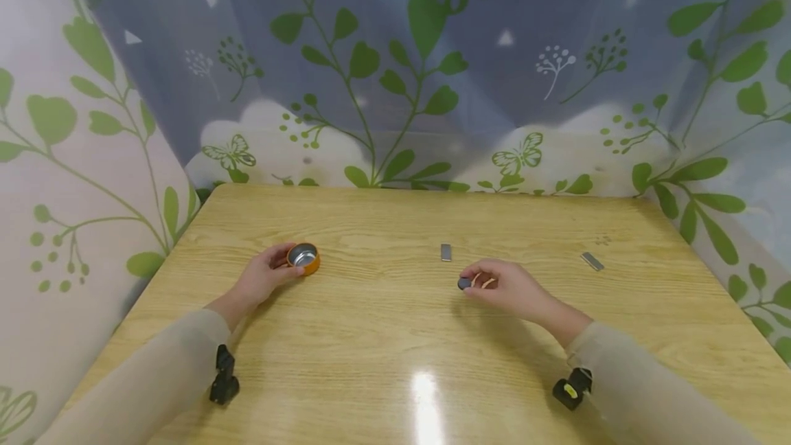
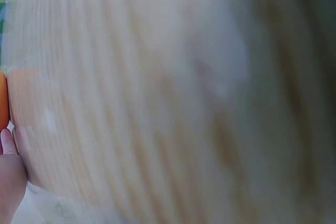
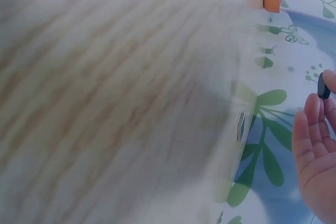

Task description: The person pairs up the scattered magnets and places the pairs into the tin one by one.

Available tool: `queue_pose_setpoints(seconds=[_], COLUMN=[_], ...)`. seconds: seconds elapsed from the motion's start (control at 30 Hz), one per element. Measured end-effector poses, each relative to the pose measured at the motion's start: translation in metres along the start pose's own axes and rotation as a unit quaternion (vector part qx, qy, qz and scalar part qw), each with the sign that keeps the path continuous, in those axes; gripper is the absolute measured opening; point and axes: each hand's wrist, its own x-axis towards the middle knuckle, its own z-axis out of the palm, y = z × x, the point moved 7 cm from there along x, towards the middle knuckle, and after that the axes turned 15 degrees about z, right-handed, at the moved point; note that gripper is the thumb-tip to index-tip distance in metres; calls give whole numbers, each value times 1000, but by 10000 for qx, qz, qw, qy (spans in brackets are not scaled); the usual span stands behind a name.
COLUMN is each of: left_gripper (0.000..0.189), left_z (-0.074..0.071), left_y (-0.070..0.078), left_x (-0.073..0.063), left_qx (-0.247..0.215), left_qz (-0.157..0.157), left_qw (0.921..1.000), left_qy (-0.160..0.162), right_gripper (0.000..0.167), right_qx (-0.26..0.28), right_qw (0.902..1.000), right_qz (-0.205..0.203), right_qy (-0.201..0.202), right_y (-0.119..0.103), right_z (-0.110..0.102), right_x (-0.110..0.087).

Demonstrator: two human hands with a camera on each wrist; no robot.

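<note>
A small round orange tin (image 1: 303, 257) with a silvery inside sits on the pale wooden table (image 1: 395, 335), grasped by the left hand (image 1: 264, 276); the right hand (image 1: 503, 287) pinches a small dark disc (image 1: 464, 283) nearby.

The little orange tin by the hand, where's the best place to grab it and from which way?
Probably by its round orange side wall. The orange tin stands upright with its open mouth facing up, so fingers and thumb can wrap the wall from the side. The left hand already holds it that way, from the left. Coming from above and pinching the rim might work too, but the wall gives more to hold.
</note>
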Motion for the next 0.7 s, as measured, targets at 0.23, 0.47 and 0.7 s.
queue_pose_setpoints(seconds=[0.23, 0.47, 0.7], left_gripper=[70, 70, 72], left_z=[0, 0, 0], left_y=[2, 3, -1], left_x=[1, 0, -1], left_qx=[74, 156, 48], left_qz=[59, 84, 14], left_qw=[10000, 9998, 10000], left_qy=[-29, -65, -20], right_gripper=[23, 25, 25], right_qx=[13, 128, 54], right_qw=[10000, 9998, 9997], right_qz=[-77, -109, -173], right_qy=[-23, -105, -165], right_y=[-11, -20, -31], right_z=[3, 8, 16], right_x=[5, 10, 15])
